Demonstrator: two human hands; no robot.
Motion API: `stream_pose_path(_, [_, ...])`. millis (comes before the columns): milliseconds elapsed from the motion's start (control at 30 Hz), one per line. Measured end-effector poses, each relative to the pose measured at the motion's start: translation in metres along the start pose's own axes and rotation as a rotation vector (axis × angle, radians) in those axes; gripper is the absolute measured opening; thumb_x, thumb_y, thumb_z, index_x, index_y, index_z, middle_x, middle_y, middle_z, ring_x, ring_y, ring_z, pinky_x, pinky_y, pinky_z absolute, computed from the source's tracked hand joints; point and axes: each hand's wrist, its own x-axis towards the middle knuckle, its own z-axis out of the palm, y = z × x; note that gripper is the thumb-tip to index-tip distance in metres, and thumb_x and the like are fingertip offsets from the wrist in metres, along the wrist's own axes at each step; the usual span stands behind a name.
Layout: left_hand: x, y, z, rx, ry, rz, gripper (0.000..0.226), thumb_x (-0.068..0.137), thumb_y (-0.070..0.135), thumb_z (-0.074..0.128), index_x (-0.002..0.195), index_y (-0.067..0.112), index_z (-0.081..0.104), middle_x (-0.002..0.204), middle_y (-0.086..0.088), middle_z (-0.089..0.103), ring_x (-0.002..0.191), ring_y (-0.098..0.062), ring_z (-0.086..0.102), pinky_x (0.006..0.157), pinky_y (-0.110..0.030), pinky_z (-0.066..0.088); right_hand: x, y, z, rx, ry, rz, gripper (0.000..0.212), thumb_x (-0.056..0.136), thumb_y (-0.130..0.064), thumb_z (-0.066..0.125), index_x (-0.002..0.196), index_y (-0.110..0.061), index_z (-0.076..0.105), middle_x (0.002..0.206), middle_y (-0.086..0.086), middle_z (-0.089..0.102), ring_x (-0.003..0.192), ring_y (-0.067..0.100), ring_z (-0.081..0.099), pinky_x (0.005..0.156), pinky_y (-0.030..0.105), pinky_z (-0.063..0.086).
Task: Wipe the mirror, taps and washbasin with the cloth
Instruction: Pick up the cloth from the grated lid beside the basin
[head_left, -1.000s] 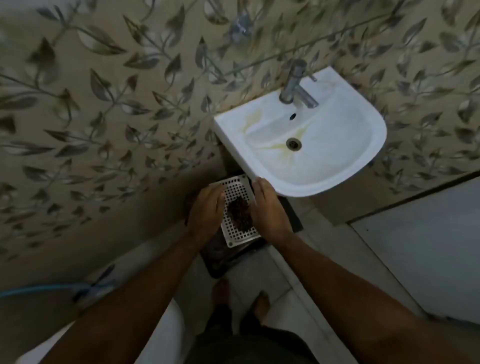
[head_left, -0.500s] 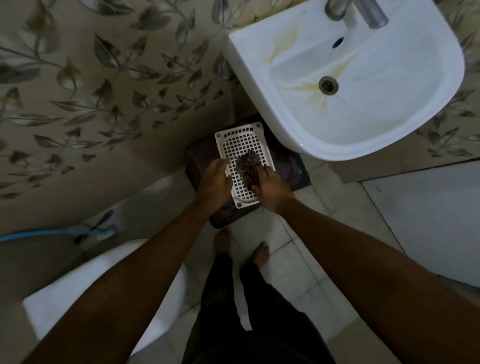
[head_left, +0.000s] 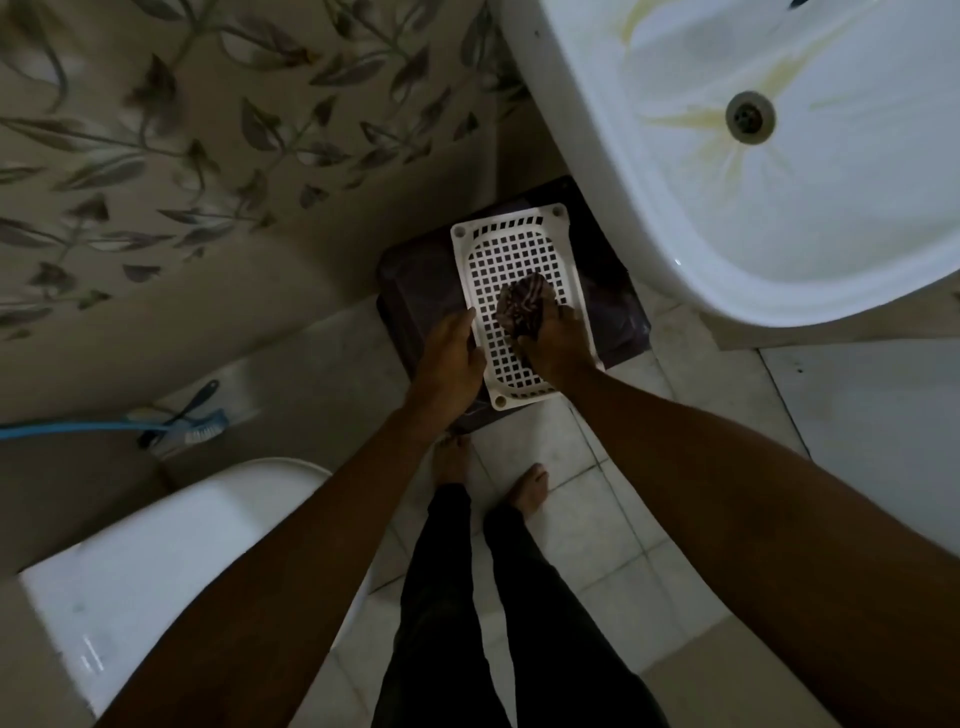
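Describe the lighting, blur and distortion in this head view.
Head view: dim overall, forearms and trousers nearly black; only the white washbasin catches soft light, without harsh glare. The wall's leaf pattern smears at the upper left. Wide-angle bending curves the floor-tile lines.

washbasin (head_left: 597, 156) cut off top and right; right hand (head_left: 563, 340) fingers buried in cloth (head_left: 522, 306); wall blurred.
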Motion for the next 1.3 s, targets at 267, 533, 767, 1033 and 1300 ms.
stream_pose_path(267, [-0.002, -0.010, 0.011, -0.044, -0.039, -0.028, 0.053, 0.099, 0.010, 0.051, 0.151, 0.014, 0.038, 0.151, -0.013, 0.040, 0.137, -0.027, 0.044, 0.114, -0.044, 0.040, 0.003, -0.004, 0.003, 0.224, 0.141, 0.062, 0.047, 0.086, -0.011, 0.070, 0.129, -0.001, 0.053, 0.128, 0.016, 0.056, 0.116, 0.031, 0.058, 0.094, 0.030, 0.048])
stream_pose_path(533, [0.007, 0.040, -0.003, -0.083, -0.014, 0.010, 0.059, 0.098, 0.010, 0.050, 0.154, 0.022, 0.033, 0.150, -0.010, 0.040, 0.133, -0.023, 0.046, 0.110, -0.030, 0.039, -0.046, -0.014, -0.039, 0.286, 0.318, -0.203, 0.030, 0.076, -0.005, 0.069, 0.104, 0.003, 0.060, 0.104, 0.010, 0.049, 0.093, 0.023, 0.054, 0.079, 0.027, 0.042])
stream_pose_path(767, [-0.003, 0.103, -0.041, -0.186, 0.006, 0.115, 0.060, 0.096, 0.013, 0.058, 0.151, 0.024, 0.036, 0.148, -0.009, 0.041, 0.131, -0.021, 0.049, 0.112, -0.036, 0.041, -0.102, -0.029, -0.095, 0.481, 0.463, -0.347, 0.022, 0.078, 0.000, 0.073, 0.098, -0.001, 0.062, 0.097, 0.007, 0.051, 0.083, 0.013, 0.052, 0.071, 0.009, 0.037])
stream_pose_path(1033, [-0.030, 0.192, -0.096, -0.163, 0.064, 0.246, 0.050, 0.089, 0.007, 0.054, 0.135, 0.027, 0.056, 0.133, 0.001, 0.061, 0.121, -0.013, 0.057, 0.103, -0.029, 0.045, -0.154, -0.066, -0.158, 0.567, 0.603, -0.444, 0.017, 0.073, -0.011, 0.071, 0.084, -0.008, 0.058, 0.087, 0.007, 0.051, 0.077, 0.006, 0.042, 0.067, 0.009, 0.034])
stream_pose_path(1300, [-0.046, 0.279, -0.150, -0.282, 0.013, 0.384, 0.045, 0.094, 0.034, 0.065, 0.137, 0.029, 0.051, 0.121, -0.002, 0.059, 0.102, -0.015, 0.065, 0.076, -0.017, 0.056, -0.201, -0.098, -0.276, 0.753, 0.703, -0.455, 0.012, 0.083, -0.016, 0.067, 0.085, -0.011, 0.056, 0.071, -0.004, 0.055, 0.062, 0.005, 0.048, 0.055, 0.014, 0.037])
